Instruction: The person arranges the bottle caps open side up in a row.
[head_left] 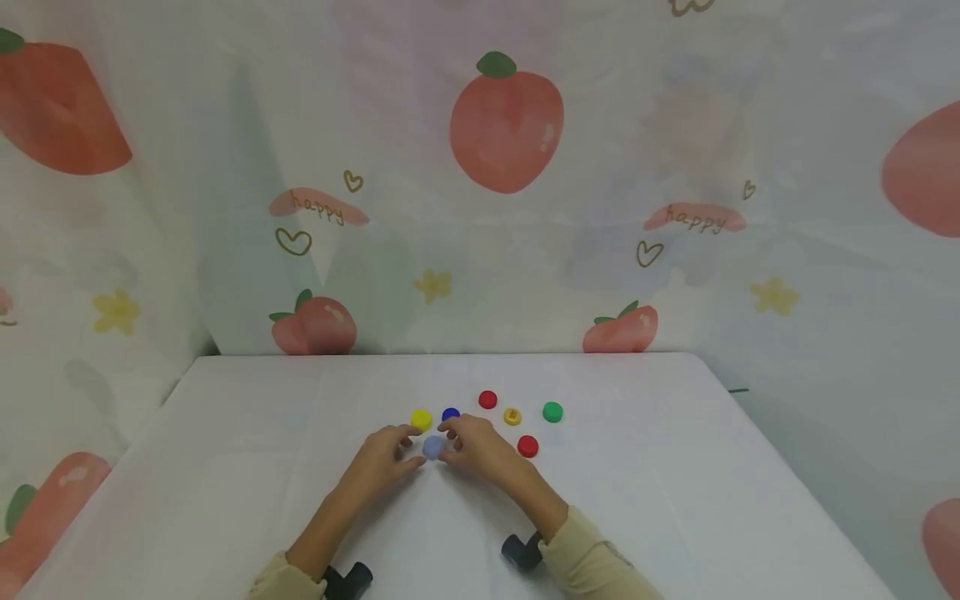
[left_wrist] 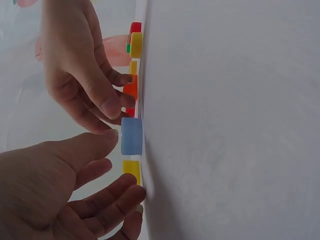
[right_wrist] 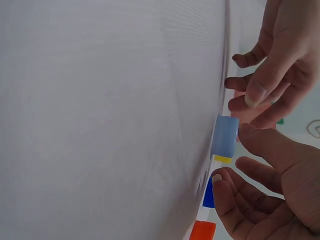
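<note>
A light blue round plastic piece [head_left: 432, 447], like a bottle cap, sits on the white table between both hands. My left hand [head_left: 385, 460] is on its left side with fingers loosely bent. My right hand [head_left: 480, 447] is on its right side, fingers also loosely bent. In the left wrist view the left thumb is close to the light blue piece [left_wrist: 132, 136]; contact is hard to tell. The right wrist view has the right thumb beside the same piece [right_wrist: 225, 136]. Just beyond the hands lie a yellow piece [head_left: 422, 419] and a dark blue one [head_left: 450, 413], partly hidden by the right hand.
Right of the hands lie a near red piece [head_left: 528, 447], a far red piece [head_left: 488, 400], a darker yellow piece [head_left: 512, 417] and a green piece [head_left: 552, 412]. Behind the table [head_left: 660, 517] hangs a fruit-patterned cloth [head_left: 510, 250]. Dark devices are strapped at both wrists.
</note>
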